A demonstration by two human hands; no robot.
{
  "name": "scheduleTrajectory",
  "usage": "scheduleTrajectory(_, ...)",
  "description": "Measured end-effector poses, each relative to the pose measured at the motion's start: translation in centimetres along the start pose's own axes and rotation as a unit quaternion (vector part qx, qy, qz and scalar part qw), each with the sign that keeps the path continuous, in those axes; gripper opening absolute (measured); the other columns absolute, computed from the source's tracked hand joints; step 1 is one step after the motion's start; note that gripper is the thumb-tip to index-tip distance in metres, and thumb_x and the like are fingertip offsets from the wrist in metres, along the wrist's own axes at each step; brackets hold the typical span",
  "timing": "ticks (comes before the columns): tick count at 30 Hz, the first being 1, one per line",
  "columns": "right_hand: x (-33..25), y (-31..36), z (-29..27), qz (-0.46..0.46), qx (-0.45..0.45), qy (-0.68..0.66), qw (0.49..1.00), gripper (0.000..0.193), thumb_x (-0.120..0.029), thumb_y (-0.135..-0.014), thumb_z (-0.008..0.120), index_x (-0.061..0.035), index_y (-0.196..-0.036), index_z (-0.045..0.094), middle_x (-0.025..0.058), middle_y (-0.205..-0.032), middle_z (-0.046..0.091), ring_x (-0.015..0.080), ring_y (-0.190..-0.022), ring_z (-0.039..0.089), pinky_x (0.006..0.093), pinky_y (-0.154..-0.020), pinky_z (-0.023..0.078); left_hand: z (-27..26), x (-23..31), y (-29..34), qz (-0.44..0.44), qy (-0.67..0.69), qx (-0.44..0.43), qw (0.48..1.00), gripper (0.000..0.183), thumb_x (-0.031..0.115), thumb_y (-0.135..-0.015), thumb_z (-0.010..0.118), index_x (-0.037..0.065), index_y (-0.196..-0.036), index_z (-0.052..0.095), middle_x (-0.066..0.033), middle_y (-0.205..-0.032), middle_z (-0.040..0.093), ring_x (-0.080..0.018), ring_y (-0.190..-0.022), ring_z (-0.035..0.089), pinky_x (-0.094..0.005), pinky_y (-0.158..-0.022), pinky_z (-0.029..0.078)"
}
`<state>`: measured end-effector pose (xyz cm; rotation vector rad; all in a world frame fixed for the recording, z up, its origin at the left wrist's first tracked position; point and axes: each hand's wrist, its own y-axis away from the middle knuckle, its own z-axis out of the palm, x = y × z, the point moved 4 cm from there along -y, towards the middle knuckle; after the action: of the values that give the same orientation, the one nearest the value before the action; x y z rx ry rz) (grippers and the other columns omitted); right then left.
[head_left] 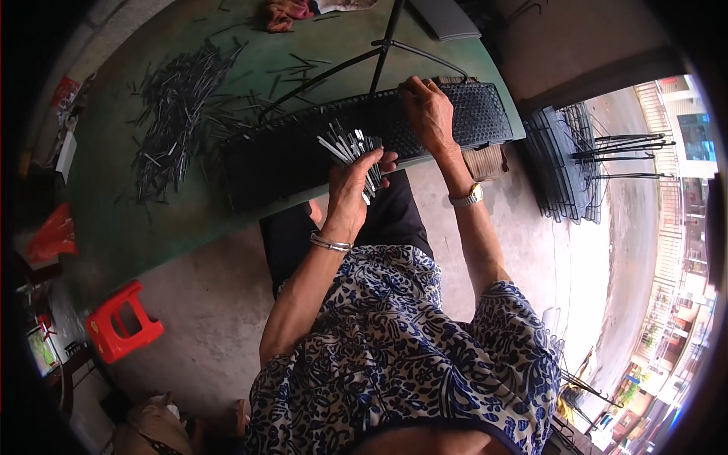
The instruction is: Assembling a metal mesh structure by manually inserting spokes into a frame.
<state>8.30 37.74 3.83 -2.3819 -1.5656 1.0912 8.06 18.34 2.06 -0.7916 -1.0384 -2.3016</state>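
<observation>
My left hand [350, 186] is closed around a fanned bundle of thin metal pins [350, 148], held just above the near edge of a long black mesh panel [303, 152]. That panel lies across a green table [129, 220]. My right hand [427, 106] rests fingers-down on the right part of the mesh panel, pressing at its far edge; whether a pin is pinched in its fingertips is hidden. A bangle sits on my left wrist and a watch on my right.
A large heap of loose metal pins [178, 106] is spread on the table's left. Black metal rods [379, 53] cross the table behind the panel. A stack of black wire racks [565, 163] stands to the right, a red plastic stool [121, 322] on the floor at left.
</observation>
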Motion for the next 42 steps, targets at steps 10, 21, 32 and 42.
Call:
scheduleTrajectory(10, -0.4, 2.0, -1.9, -0.011, -0.019, 0.016, 1.000, 0.016, -0.023, -0.089, 0.062, -0.0076, -0.094, 0.064, 0.0138, -0.083, 0.064, 0.0281, -0.076, 0.065, 0.0392, -0.065, 0.051, 0.3, -0.6, -0.3, 0.028, -0.014, -0.010, 0.999, 0.014, 0.013, -0.085, 0.066, 0.004, -0.096, 0.067, -0.0092, -0.088, 0.072, -0.0157, -0.077, 0.069, -0.0266, -0.060, 0.050)
scheduleTrajectory(21, -0.8, 2.5, -2.6, 0.137, -0.072, -0.200, 0.968, 0.012, -0.009, -0.090, 0.060, 0.0025, -0.093, 0.058, 0.0102, -0.080, 0.067, 0.0171, -0.069, 0.063, 0.0291, -0.065, 0.049, 0.3, -0.1, -0.4, 0.010, 0.011, 0.009, 1.000, 0.013, 0.014, -0.086, 0.067, 0.005, -0.094, 0.066, -0.0096, -0.086, 0.071, -0.0172, -0.078, 0.070, -0.0282, -0.058, 0.052)
scheduleTrajectory(32, 0.9, -0.2, -1.1, -0.010, 0.134, -0.065, 0.989, 0.005, -0.005, -0.088, 0.061, -0.0015, -0.091, 0.059, 0.0147, -0.076, 0.064, 0.0262, -0.064, 0.064, 0.0330, -0.059, 0.049, 0.7, -0.6, -0.9, -0.012, 0.002, -0.003, 1.000, 0.012, 0.016, -0.084, 0.070, 0.008, -0.087, 0.063, -0.0053, -0.073, 0.065, -0.0092, -0.060, 0.056, -0.0225, -0.047, 0.043)
scheduleTrajectory(42, 1.1, 0.5, 0.2, 0.015, 0.030, 0.047, 0.998, 0.018, -0.021, -0.088, 0.061, -0.0041, -0.091, 0.061, 0.0167, -0.084, 0.063, 0.0370, -0.074, 0.063, 0.0421, -0.061, 0.050, 1.2, -0.6, -0.7, -0.020, -0.010, -0.003, 1.000, 0.011, 0.016, -0.084, 0.070, 0.007, -0.087, 0.064, -0.0070, -0.076, 0.068, -0.0096, -0.061, 0.059, -0.0205, -0.047, 0.041)
